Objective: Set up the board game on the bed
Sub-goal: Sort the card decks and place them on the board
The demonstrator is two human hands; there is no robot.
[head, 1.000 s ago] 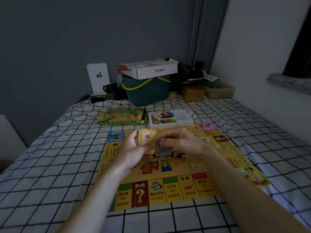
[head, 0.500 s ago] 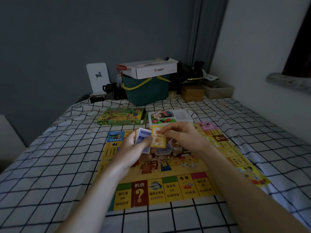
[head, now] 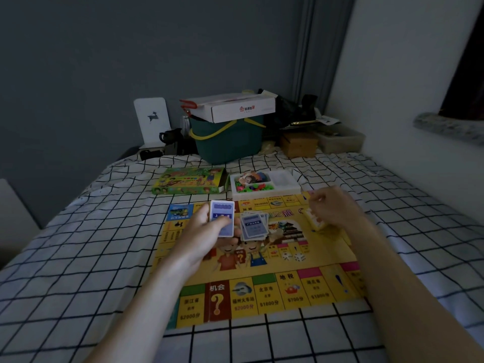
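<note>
Hands now apart; left hand [head: 207,229] gripping blue cards [head: 222,218]; right hand [head: 334,208] with yellow cards [head: 315,222] pinched, lower over board [head: 262,292].

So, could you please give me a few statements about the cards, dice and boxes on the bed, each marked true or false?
1. The left hand holds blue-backed paper cards. True.
2. The right hand holds the two white dice. False: they lie on the yellow game board; the hand is at small yellow cards.
3. The white plastic tray lies beside the green cardboard game box. True.
4. The dark green bucket stands on the board. False: it stands beyond it.
</note>
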